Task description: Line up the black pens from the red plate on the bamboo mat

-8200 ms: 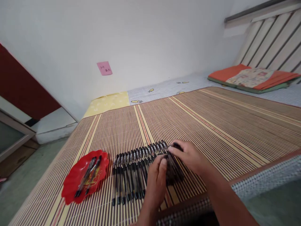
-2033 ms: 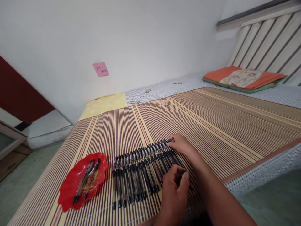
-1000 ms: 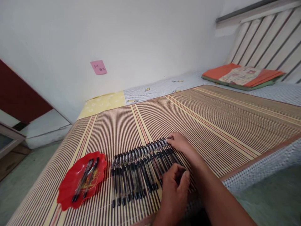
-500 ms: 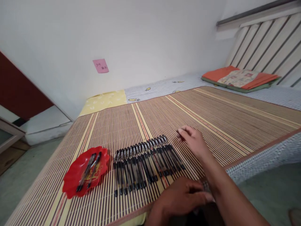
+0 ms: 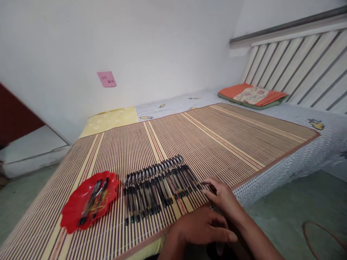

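Observation:
A row of several black-capped clear pens (image 5: 158,184) lies side by side on a striped bamboo mat (image 5: 206,141). My right hand (image 5: 221,196) rests on the mat's near edge just right of the row, fingers stretched out flat and empty. My left hand (image 5: 200,229) lies lower at the mat's edge, fingers extended to the right, holding nothing. A red scalloped plate (image 5: 74,215) with a few pens (image 5: 92,202) in it sits left of the row.
The mat covers a bed with a checked sheet (image 5: 295,159) along its right side. A folded orange cushion (image 5: 252,95) lies at the far corner by a slatted headboard (image 5: 298,68). A pink note (image 5: 106,78) is stuck on the white wall.
My right hand left the row's far end and came back to the near edge. My left hand drew off the pens and opened. The view swung to the right.

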Available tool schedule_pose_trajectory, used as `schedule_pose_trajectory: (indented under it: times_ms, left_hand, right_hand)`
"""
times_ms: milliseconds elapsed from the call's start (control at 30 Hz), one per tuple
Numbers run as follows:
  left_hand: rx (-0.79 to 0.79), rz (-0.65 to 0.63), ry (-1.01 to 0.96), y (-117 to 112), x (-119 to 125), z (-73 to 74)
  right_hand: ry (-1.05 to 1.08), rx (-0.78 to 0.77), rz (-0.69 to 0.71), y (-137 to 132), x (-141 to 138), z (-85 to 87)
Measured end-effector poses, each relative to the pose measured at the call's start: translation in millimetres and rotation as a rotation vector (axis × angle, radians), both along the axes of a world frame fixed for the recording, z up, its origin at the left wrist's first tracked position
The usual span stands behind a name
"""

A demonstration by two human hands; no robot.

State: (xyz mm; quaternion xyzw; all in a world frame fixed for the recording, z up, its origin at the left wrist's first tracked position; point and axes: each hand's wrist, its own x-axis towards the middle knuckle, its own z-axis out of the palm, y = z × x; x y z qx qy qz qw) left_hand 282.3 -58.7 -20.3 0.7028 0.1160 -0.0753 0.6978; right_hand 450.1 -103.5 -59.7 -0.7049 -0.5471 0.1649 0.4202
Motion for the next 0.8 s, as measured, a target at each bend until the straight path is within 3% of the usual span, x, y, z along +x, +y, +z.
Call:
schedule_pose_trajectory:
  times_ms: [367,600,700,800]
  left_hand:
    - [-0.047,0.046,-0.028,0,5,-1.9]
    - [0.008,0.065,-0.043,-2,6,-3.6]
    - [0.007,0.058,-0.028,-1,5,-1.6]
    - [0.013,0.082,-0.055,2,6,3.6]
  right_hand:
    - [-0.109,0.011,0.107,9,1,-10.7]
    - [-0.097,0.029,0.096,10,0,-16.9]
    - [-0.037,0.064,0.054,10,0,-14.4]
    - [0.175,0.075,-0.013,5,-3,-0.4]
